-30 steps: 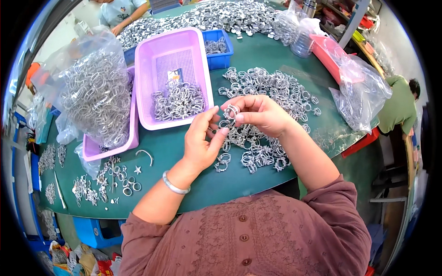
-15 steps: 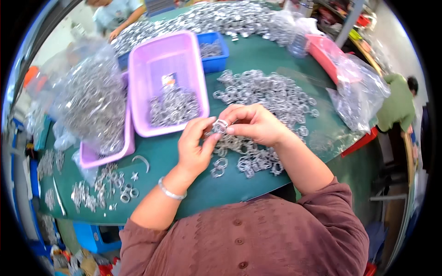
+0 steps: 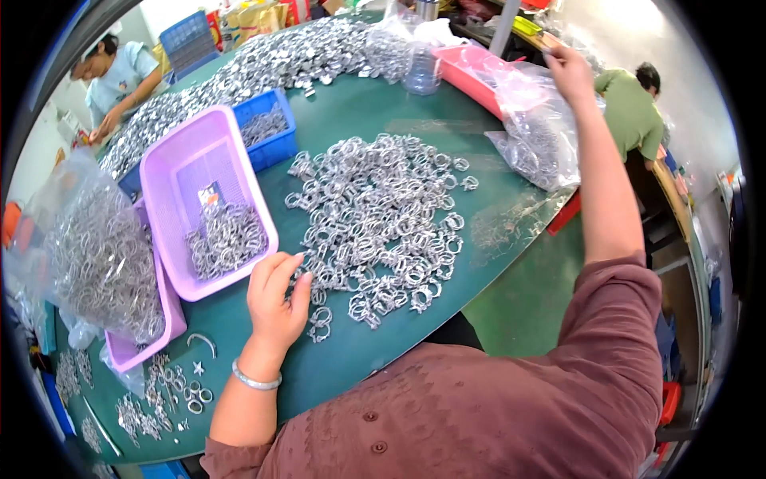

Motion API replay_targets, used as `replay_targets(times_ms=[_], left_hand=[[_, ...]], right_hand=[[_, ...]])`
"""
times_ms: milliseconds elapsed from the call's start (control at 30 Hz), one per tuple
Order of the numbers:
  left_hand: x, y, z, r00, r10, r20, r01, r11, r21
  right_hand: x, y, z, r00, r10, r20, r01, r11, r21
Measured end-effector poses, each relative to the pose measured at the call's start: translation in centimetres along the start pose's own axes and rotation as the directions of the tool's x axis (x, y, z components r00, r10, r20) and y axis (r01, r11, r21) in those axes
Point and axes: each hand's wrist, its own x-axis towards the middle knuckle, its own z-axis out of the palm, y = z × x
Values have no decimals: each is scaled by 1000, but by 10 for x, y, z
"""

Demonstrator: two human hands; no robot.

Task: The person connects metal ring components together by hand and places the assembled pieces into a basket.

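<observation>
My left hand (image 3: 277, 302) hovers at the near left edge of a heap of silver metal rings (image 3: 383, 215) on the green table. Its thumb and forefinger are apart, and I see nothing between them. Far to the right, my right hand (image 3: 572, 73) is stretched out above a clear plastic bag (image 3: 531, 132) with metal parts in it. The fingers there are pressed together; whatever they hold, if anything, is too small to make out. Part of the bag lies over a pink tray (image 3: 471, 76).
A lilac basket (image 3: 267, 231) with more rings stands left of the heap, beside a blue bin (image 3: 279, 148). A full bag (image 3: 104, 255) rests in another lilac basket (image 3: 171, 319). Loose small parts (image 3: 136, 415) lie near left. One person sits far left, another at the right.
My hands have parted; the ring between them is no longer seen. My right hand has swung far out to the right, up to the bag. The view has turned right.
</observation>
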Motion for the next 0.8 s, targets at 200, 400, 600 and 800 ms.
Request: replay_targets(times_ms=[200, 400, 600, 800], left_hand=[[2, -10, -4, 999, -11, -42, 13, 999, 48], [-2, -9, -5, 999, -38, -30, 40, 998, 51], [6, -6, -1, 999, 42, -2, -42, 998, 51], [-10, -15, -7, 998, 18, 62, -26, 990, 138]], right_hand=[[-5, -38, 19, 965, 164, 204, -51, 882, -469], [-70, -144, 54, 816, -425, 393, 262, 877, 403], [-137, -225, 74, 482, -726, 491, 462, 686, 561], [-148, -266, 86, 351, -724, 594, 598, 661, 452]])
